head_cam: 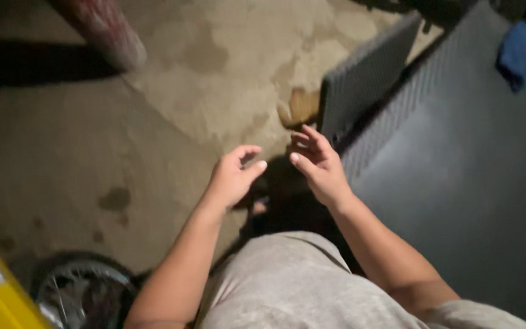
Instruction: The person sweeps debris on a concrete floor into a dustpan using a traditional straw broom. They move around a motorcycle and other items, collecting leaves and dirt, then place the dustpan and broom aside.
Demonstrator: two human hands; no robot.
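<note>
Hands empty, raised over stained concrete floor [92,158]. Left hand [231,176] loosely curled, fingers half open, gripping nothing. Right hand [318,163] spread open, also empty, nearest to upright grey ribbed plastic panel [366,76]; no contact visible. Large dark grey flat surface [458,176] at right, blue cloth [523,53] on it. Risk, judged: dim light, blurred view; misplaced grab could topple panel. Spoked wheel [77,292] near feet: trip hazard.

Cloth [523,53] lies on the counter [470,183] at upper right; wheel [83,292] on the floor [92,152], lower left; post [105,30] upper left.
</note>
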